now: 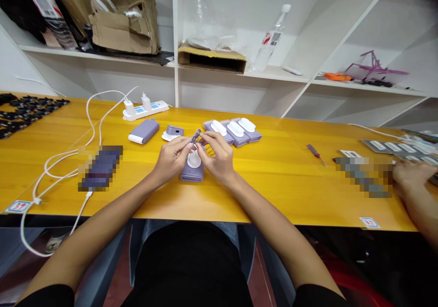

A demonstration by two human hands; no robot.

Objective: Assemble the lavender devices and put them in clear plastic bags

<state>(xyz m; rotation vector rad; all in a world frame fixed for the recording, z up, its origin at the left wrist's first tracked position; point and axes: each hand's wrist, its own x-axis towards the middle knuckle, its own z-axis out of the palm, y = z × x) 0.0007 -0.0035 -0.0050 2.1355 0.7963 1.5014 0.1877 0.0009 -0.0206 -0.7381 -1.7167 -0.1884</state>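
Note:
Between the fingertips of my left hand (pixel 174 157) and my right hand (pixel 218 155) is a small purple-grey part (pixel 195 137). Both hands pinch it; its exact kind is too small to make out. Thin dark wires (pixel 210 150) show by my right fingers. Directly below the hands, a purple device with a white oval piece on top (pixel 192 172) lies on the table, partly covered by my fingers. Just left of my left hand sits a purple and white piece (pixel 174 132). A closed purple device with a white end (pixel 145 131) lies farther left.
Several purple devices with white ovals (pixel 236 131) stand behind my hands. A power strip (pixel 146 110), white cables and a pixelated phone (pixel 101 168) are on the left. A screwdriver (pixel 316 155) lies to the right, near another person's hand (pixel 413 177). Shelves hold bottles and cardboard.

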